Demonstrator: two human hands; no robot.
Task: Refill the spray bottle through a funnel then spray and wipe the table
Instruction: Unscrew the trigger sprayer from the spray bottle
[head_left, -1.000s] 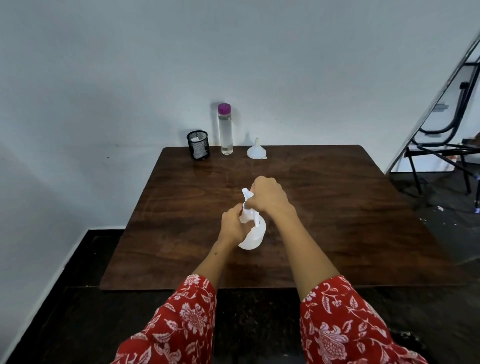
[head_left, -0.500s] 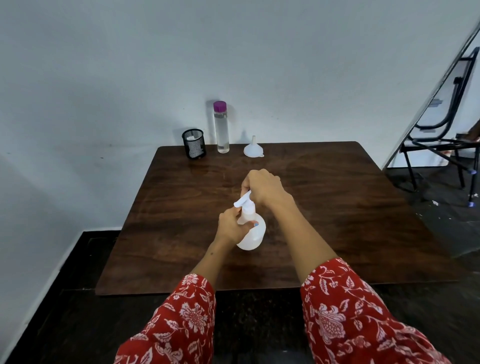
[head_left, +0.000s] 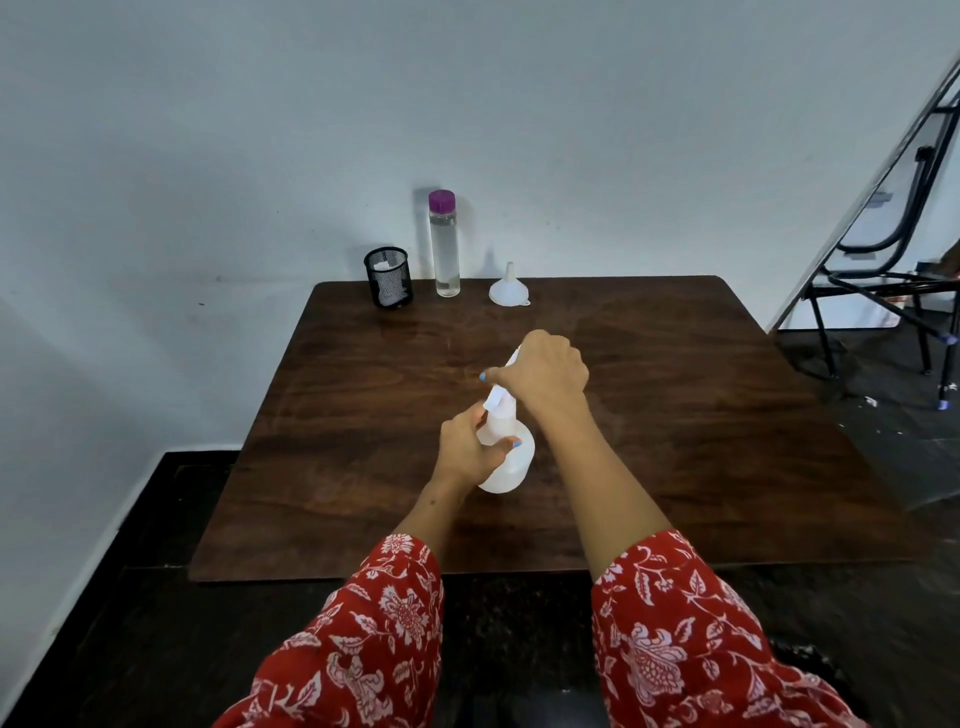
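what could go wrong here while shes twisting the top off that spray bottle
1. The spray bottle looks tilted, steadied only by the left hand while the right hand grips its head; it might slip or tip on the table.
2. The funnel sits far back beside the water bottle; reaching for it could knock that tall bottle over.

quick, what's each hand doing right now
Left hand: grips the spray bottle by its body.
Right hand: curled around the bottle's spray head.
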